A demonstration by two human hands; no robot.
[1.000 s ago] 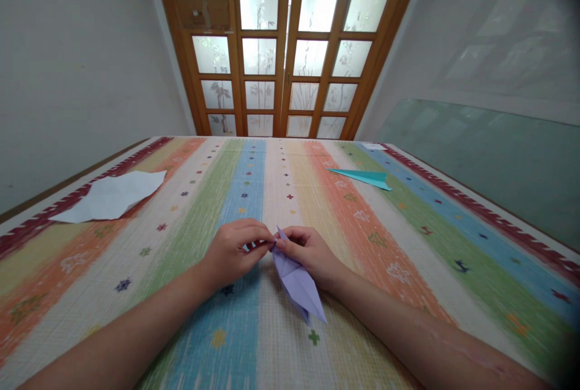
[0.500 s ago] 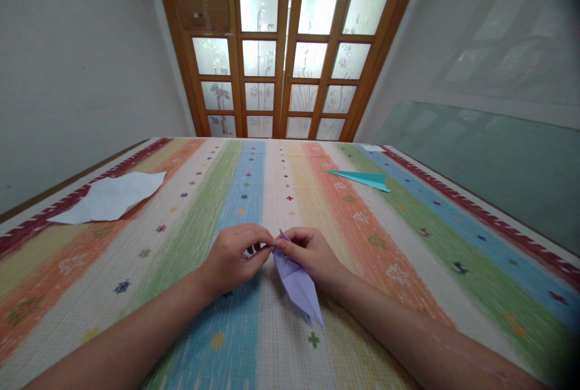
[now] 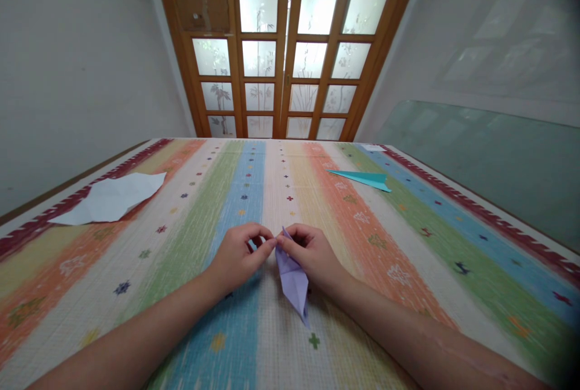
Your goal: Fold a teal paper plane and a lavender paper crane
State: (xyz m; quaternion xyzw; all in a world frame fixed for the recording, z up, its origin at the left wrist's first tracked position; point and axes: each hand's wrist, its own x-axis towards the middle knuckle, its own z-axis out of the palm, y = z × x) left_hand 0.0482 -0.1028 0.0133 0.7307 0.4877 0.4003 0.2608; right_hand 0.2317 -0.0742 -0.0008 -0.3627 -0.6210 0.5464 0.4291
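Observation:
A folded lilac paper shape [image 3: 293, 281] lies low in the middle of the striped mat [image 3: 190, 227], its long point aimed toward me. My left hand [image 3: 238, 257] pinches its far tip from the left. On the other side, my right hand [image 3: 312, 254] grips the same end with thumb and fingers. Both sets of fingertips meet at the top corner of the paper. Part of the paper is hidden under my right palm.
A creased white sheet [image 3: 111, 197] lies at the mat's left edge. A teal folded paper plane [image 3: 365, 178] rests further away on the right. Wooden glass-paned doors [image 3: 285, 52] stand beyond the mat, and a glass panel [image 3: 489, 160] leans along the right wall.
The lilac shape's near point has swung left and looks narrower and shorter. Both hands stay pinched at its far tip, shifted slightly away from me.

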